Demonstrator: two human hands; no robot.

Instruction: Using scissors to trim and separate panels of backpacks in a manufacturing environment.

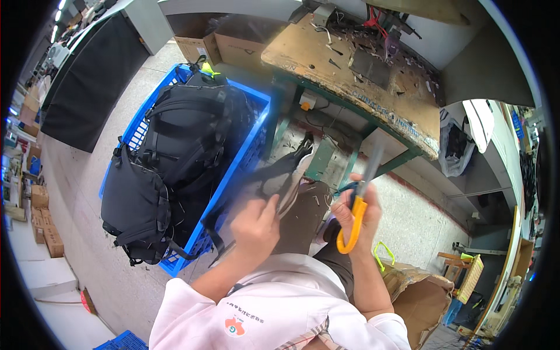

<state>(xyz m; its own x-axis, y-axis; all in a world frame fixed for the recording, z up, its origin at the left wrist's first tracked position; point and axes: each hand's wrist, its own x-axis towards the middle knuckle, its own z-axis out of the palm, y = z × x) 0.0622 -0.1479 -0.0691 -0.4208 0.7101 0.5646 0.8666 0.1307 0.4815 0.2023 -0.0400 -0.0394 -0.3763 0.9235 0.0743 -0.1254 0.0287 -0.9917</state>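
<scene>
- Evidently, the right hand (370, 220) grips orange-handled scissors (359, 212), pointed away, perhaps for safety.
- Left hand (255, 229) blurred; can't tell its grip.
- Blue crate (237, 158) keeps black backpacks (185, 125) reachable, presumably.

Orange-handled scissors (353, 224) (blades blurred) tilt, tips away from the body, to the right of a black, pale-edged fabric piece (283, 168) slanting outward.
</scene>
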